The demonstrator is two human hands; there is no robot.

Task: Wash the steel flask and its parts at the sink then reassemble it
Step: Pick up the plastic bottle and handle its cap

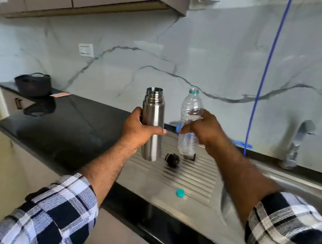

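My left hand grips the open steel flask upright above the ribbed steel drainboard. Its threaded mouth has no cap on. My right hand holds a clear plastic bottle, also upright and uncapped, just right of the flask. On the drainboard lies the flask's black stopper on its side. Another dark part sits behind the bottle's base, mostly hidden. A teal bottle cap lies nearer the front edge.
The sink basin lies to the right, with a steel tap at the back wall. A blue hose hangs down the marble wall. A dark bag and an orange card sit on the black counter at the left.
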